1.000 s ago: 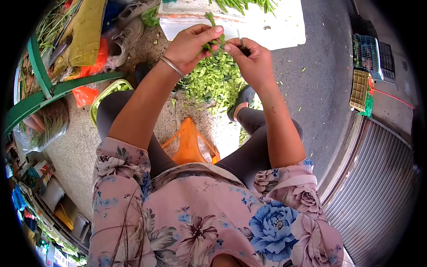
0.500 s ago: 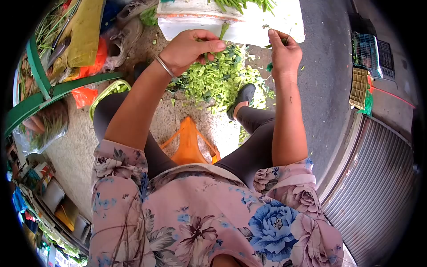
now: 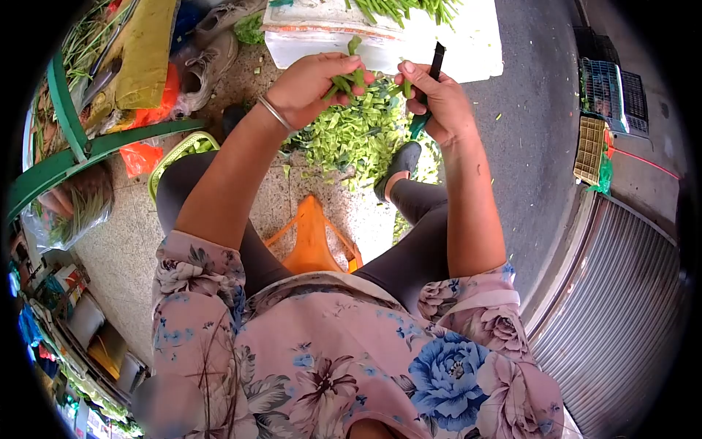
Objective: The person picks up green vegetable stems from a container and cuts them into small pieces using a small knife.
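Note:
My left hand (image 3: pixel 311 86), with a bangle at its wrist, is closed around a few short green vegetable stalks (image 3: pixel 346 82). One pale green piece sticks up past its fingertips. My right hand (image 3: pixel 444 102) is closed on a knife; its dark blade (image 3: pixel 438 60) points away from me, and the green handle (image 3: pixel 418 126) shows below the fingers. A bit of green stem (image 3: pixel 406 89) is pinched between that hand's thumb and finger. The hands are a little apart, above a heap of cut green vegetable pieces (image 3: pixel 344 139) on the ground.
A white foam box (image 3: pixel 468 51) stands ahead, with long green stalks (image 3: pixel 402 9) on top. Between my legs is an orange stool (image 3: pixel 311 238). A green basket (image 3: pixel 162 162) and a green curved bar (image 3: pixel 110 146) are at left. Crates (image 3: pixel 591 146) stand at right beyond the road.
My right hand has moved left and turned, so the knife blade now shows. My left hand has shifted slightly, with its stalks more visible. The hands are closer together.

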Action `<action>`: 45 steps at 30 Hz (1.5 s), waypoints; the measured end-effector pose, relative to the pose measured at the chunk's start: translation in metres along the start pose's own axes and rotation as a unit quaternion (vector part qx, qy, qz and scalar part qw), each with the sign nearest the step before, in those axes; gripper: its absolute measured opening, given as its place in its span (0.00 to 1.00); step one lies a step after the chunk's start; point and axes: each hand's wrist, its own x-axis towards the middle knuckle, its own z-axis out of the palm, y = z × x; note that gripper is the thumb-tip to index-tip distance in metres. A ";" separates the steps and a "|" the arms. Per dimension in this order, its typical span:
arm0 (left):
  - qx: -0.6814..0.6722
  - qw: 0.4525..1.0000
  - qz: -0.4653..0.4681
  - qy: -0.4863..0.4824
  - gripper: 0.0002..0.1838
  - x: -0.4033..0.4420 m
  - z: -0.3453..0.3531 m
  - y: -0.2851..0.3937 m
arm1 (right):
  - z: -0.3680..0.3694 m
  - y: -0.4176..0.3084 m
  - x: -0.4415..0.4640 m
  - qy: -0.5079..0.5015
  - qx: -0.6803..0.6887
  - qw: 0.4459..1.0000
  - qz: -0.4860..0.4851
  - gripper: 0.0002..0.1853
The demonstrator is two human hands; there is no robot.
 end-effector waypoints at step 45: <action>-0.278 0.959 -0.041 0.032 0.11 0.015 0.000 -0.009 | 0.033 0.016 -0.020 -0.089 -0.217 0.947 -0.217 0.20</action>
